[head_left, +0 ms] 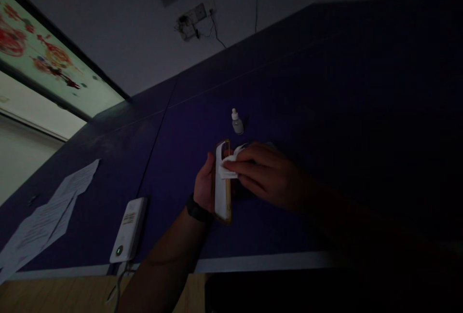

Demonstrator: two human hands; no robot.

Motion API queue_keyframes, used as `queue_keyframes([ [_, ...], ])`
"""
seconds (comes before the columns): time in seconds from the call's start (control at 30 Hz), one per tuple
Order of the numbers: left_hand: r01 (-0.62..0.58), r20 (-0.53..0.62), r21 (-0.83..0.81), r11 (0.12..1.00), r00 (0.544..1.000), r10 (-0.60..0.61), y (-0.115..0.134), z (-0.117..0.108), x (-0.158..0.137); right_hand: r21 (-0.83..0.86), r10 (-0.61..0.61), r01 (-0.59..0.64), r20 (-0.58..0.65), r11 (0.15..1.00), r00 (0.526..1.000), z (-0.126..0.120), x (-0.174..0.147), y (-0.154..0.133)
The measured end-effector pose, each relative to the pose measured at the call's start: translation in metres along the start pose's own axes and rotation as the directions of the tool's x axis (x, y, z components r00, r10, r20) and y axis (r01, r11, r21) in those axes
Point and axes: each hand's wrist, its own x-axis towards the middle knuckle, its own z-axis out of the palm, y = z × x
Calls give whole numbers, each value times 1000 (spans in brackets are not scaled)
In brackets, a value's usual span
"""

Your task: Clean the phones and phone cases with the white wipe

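In dim light, my left hand (204, 183) holds a phone case (228, 207) with clear, yellowish edges, tilted above the dark blue table. The inner face of the case looks pale, and I cannot tell whether a phone is inside. My right hand (267, 170) pinches a folded white tissue (227, 168) and presses it on the upper part of the case. Just beyond both hands, a small dropper bottle (237, 123) with a white cap stands upright. A dark band (197, 208) is on my left wrist.
A white power bank (127, 231) with a cable lies near the table's front edge, left of my forearm. Printed paper sheets (47, 224) lie farther left. Wall sockets with plugs and cords (195, 19) are past the table's (307, 86) far edge.
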Motion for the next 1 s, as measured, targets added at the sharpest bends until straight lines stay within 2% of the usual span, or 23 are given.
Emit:
queue_keyframes([
  [0.1,33,68,-63,997,997,-29,6,-2,-2,97,-129,121,82,988,988,2,-2,-6],
  [0.2,-34,84,-56,998,996,38,15,-5,-5,165,-216,193,137,967,967,6,-4,-15],
  [0.3,-109,67,-45,993,992,112,17,-2,-7,176,-99,76,126,981,987,8,-6,-15],
  [0.43,-118,74,-2,993,990,118,13,2,-6,192,96,-104,50,976,994,11,-10,-5],
  [0.63,-169,-22,9,986,985,169,15,0,-5,218,228,-217,-27,952,973,15,-12,6],
  [0.77,-223,-55,-20,975,974,222,11,-1,-7,119,305,-296,-68,948,950,6,-11,12],
  [0.87,-202,-79,-32,979,977,199,4,-2,-5,5,260,-261,-72,965,963,0,-11,13],
  [1.0,-258,-174,-69,964,954,243,-3,-3,-2,-74,37,-37,6,997,999,1,-10,4],
])
